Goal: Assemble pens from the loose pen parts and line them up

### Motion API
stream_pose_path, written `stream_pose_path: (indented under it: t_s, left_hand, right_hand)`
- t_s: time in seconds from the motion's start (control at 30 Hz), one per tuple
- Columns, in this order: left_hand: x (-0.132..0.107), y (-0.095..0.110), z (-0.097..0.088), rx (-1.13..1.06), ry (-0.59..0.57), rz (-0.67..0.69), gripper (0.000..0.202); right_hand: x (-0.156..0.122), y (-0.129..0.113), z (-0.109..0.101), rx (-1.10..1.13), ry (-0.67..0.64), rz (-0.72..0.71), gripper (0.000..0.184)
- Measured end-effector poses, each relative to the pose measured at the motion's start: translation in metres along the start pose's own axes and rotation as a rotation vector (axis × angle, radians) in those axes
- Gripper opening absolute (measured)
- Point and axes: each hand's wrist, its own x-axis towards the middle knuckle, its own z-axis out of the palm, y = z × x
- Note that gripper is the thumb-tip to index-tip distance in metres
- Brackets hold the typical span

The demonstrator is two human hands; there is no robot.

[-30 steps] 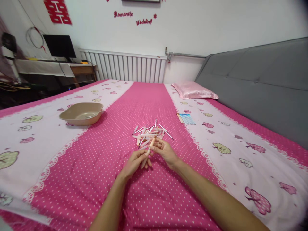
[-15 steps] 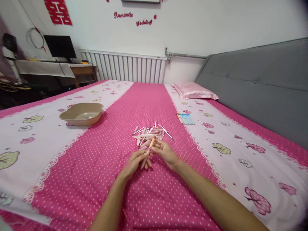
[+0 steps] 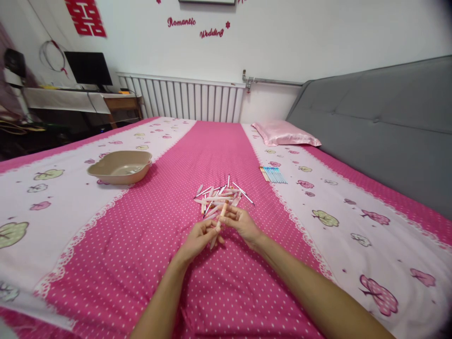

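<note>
We see one pen (image 3: 223, 211) held aslant above the bed (image 3: 212, 155), just on the near side of a pile (image 3: 219, 198) of pale, slim pen parts. Both hands are closed on it: our left hand (image 3: 197, 240) pinches the lower part between thumb and fingers, and our right hand (image 3: 246, 227) nips the orange part just below its brown end. A pale tip shows under our left fingers, but we cannot tell whether it belongs to the same pen or is a separate piece.

We judge the pen to be light, stiff plastic, smooth enough to slip or roll if we pinch it loosely. It looks sturdy along its length, though the thin, clear-looking parts might crack if bent. We think the best hold is a fingertip pinch on the straight barrel, one hand towards each end, keeping clear of the tip.

We can read no brand on the pen, nor on the row (image 3: 275, 174) of mostly blue pens to the right; any print is too small. On the wall (image 3: 296, 37) we read "Romantic" (image 3: 181, 22) and, lower, "Wedding" (image 3: 212, 33); a red sign (image 3: 85, 18) on the left bears a character cut off at the top
</note>
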Motion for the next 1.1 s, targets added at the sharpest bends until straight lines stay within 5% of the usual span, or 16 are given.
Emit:
stream_pose_path:
  t_s: [0.43,0.83,1.1]
  left_hand:
    - [0.002,-0.002,0.002,0.064,0.128,0.028,0.038]
    - [-0.005,0.010,0.001,-0.037,-0.076,-0.072,0.039]
    - [0.001,0.003,0.006,0.111,0.041,0.026,0.043]
  right_hand:
    - [-0.002,-0.002,0.004,-0.045,0.015,-0.031,0.040]
    - [-0.006,-0.007,0.005,0.037,-0.067,0.040,0.043]
    - [-0.003,-0.001,0.002,-0.010,-0.008,0.023,0.042]
